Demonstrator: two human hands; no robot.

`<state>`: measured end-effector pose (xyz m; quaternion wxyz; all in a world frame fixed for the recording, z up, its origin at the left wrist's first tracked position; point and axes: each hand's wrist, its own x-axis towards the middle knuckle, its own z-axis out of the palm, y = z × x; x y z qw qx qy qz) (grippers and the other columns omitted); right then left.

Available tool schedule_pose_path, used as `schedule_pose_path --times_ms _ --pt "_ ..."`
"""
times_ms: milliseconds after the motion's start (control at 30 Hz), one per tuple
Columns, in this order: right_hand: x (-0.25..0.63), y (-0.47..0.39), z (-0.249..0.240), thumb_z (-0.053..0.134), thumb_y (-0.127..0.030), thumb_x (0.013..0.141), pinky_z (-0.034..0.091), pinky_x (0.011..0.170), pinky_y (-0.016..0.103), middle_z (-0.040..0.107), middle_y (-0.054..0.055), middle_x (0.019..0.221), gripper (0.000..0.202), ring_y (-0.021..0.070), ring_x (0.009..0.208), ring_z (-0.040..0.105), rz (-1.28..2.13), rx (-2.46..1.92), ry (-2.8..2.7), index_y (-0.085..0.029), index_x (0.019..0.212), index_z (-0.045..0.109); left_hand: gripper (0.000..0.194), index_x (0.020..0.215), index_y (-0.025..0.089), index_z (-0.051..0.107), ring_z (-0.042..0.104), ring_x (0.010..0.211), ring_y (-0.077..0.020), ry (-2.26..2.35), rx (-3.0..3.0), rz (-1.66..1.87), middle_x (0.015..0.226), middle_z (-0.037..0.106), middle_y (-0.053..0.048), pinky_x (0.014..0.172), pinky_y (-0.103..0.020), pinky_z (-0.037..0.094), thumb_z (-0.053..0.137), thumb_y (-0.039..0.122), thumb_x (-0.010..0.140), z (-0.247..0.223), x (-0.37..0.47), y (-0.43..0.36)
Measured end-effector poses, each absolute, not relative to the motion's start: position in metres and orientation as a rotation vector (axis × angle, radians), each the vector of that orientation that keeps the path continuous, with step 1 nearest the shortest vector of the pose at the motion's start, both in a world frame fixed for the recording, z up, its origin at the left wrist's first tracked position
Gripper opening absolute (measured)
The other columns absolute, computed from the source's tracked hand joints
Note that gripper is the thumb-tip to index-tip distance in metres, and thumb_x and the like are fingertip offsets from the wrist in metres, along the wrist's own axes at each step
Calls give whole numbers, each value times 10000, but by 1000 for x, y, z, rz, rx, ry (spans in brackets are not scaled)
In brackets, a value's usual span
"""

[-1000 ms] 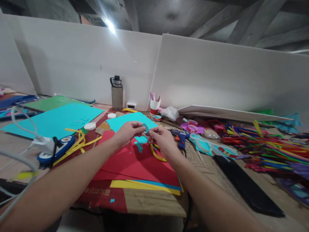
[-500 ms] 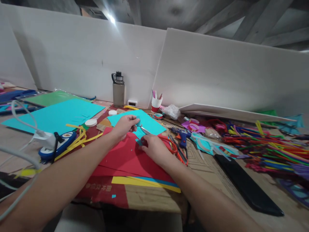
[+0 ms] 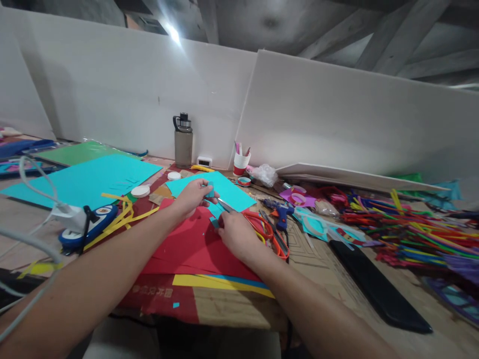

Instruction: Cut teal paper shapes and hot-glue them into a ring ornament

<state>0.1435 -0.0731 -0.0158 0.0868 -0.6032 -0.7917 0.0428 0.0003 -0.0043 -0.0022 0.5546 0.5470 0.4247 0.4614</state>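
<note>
small blue paper piece (image 3: pixel 211 189), flat, held upright

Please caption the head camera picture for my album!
Left hand pinches a blue scrap, right hand by the scissors, above red paper.

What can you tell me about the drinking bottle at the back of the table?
The bottle is tall and roughly cylindrical, with a greyish-brown body that looks like tinted plastic. Its dark lid is on, with a silvery band around it and a black carrying loop on the left side of the picture. It stands upright on the table, in front of the white board. Nothing seems to touch it but the surface beneath. What is inside cannot be told.
</note>
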Motion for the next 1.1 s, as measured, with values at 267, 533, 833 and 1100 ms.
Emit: schedule_pose_path --times_ms 267,533,833,1100 --pt "138 -73 -32 497 -125 789 388 730 300 627 93 905 192 212 846 558 79 -1508 -2440 -168 918 634 192 843 144 503 564 549 -92 981 1328 1050 733 614 -33 457 -193 365 602 289 766 -11 -3 3" --pt "143 -69 -38 529 -256 839 388 827 346 576 125 1019 204 228 924 515 149 -1489 -2417 -135 986 603 171 803 156 492 579 571 -96 1004 1260 1015 800 641 -55 461 -187 399 608 280 779 -11 -4 3" --pt "144 -71 -28 561 -188 809 362 795 340 586 137 994 155 243 936 509 211 -1453 -2498 -121 946 587 79 823 114 569 519 500 -62 940 1156 940 706 613 -42 463 -171 403 558 192 816 -10 -3 4" --pt "152 -66 -26 560 -74 725 330 585 235 603 6 747 113 134 673 521 586 -1386 -2227 -177 759 530 145 837 100 603 589 569 -101 862 1098 885 732 636 -68 510 -206 463 563 239 823 -14 -8 7"
